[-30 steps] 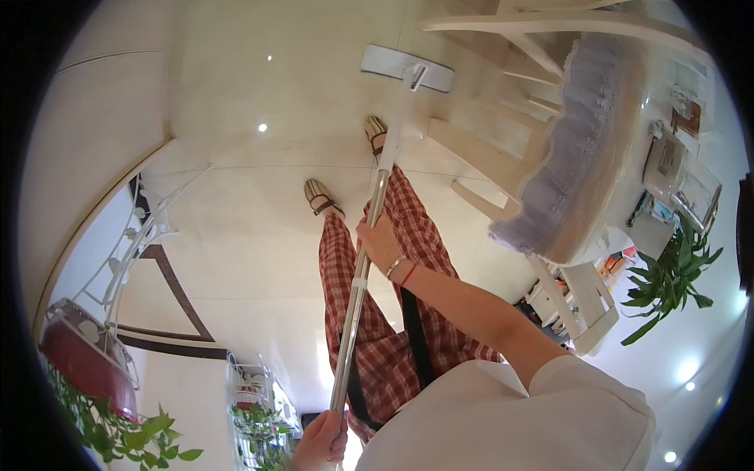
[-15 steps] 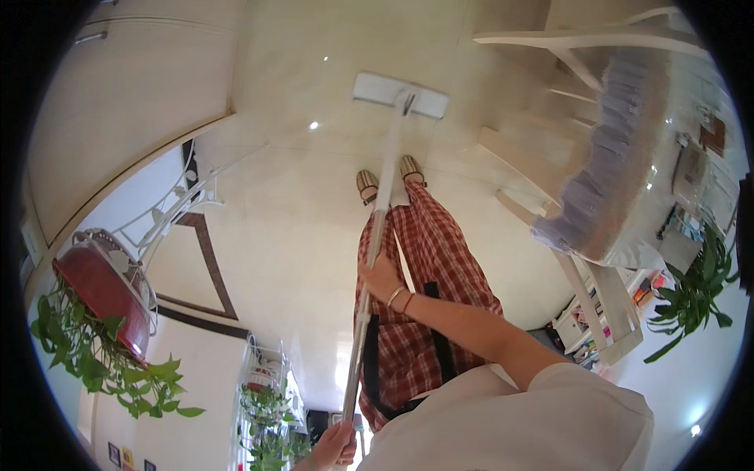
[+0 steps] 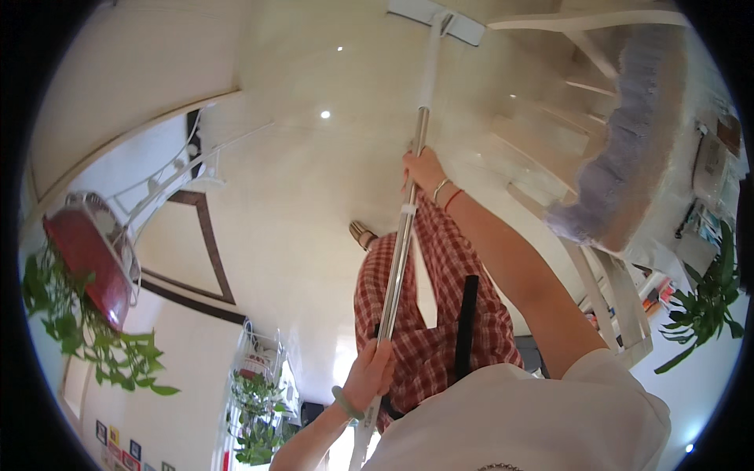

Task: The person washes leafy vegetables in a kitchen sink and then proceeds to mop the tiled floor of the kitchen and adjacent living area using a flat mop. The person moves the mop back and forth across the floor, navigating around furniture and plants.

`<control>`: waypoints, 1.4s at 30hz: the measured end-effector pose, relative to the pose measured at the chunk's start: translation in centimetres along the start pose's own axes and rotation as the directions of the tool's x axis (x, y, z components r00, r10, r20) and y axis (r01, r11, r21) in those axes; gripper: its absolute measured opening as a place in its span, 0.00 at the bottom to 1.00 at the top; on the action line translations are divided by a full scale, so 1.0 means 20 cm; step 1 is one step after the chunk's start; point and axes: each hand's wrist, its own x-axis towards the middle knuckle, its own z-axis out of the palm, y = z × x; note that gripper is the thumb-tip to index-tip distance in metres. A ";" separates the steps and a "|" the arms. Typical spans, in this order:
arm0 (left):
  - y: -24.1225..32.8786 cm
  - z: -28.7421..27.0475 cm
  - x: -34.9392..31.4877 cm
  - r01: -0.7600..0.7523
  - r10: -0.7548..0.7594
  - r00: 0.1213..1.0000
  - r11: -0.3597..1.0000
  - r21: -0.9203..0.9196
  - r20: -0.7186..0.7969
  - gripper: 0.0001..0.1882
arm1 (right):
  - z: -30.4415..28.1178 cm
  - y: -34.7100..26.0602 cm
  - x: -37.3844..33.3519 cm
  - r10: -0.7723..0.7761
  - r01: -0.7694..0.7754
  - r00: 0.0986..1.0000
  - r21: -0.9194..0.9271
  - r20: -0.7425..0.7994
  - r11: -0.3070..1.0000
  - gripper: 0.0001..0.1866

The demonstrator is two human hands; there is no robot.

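Note:
A flat mop with a long metal and white handle (image 3: 400, 255) runs from beside my body out over the floor. Its white rectangular head (image 3: 415, 11) rests flat on the pale, shiny floor at the far edge of the view, close to a chair leg. My left hand (image 3: 371, 372), with a green bangle at the wrist, is wrapped round the upper part of the handle. Further down, my right hand (image 3: 425, 169) grips the handle; a bracelet and a red cord circle that wrist. Both hands are closed on the mop.
To the right stands a table with a lavender ruffled cloth (image 3: 616, 133), with pale wooden chairs (image 3: 542, 149) around it. A red pot (image 3: 86, 267) with trailing leaves sits on a white metal stand at left. More plants (image 3: 255, 408) are at lower left; a leafy plant (image 3: 703, 302) is at right.
The mop head has slid away from me and slightly right. Both hands have moved forward with the handle, my right arm now straighter. The right foot is now hidden behind my hand and handle.

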 end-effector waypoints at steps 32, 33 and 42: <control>-2.47 -0.91 -0.09 0.068 -0.079 0.975 0.996 -0.061 -0.206 0.25 | 0.96 2.44 -1.36 0.194 0.086 0.907 -0.614 0.375 0.785 0.12; -2.38 -0.94 -0.06 0.066 -0.079 0.981 0.995 -0.074 -0.175 0.25 | 0.95 2.39 -1.25 0.128 0.131 0.926 -0.619 0.356 0.775 0.15; -1.41 -0.78 0.44 -0.139 0.150 0.989 0.941 -0.307 0.015 0.20 | 0.90 1.29 -0.32 -0.050 0.231 0.953 -0.611 0.299 0.757 0.15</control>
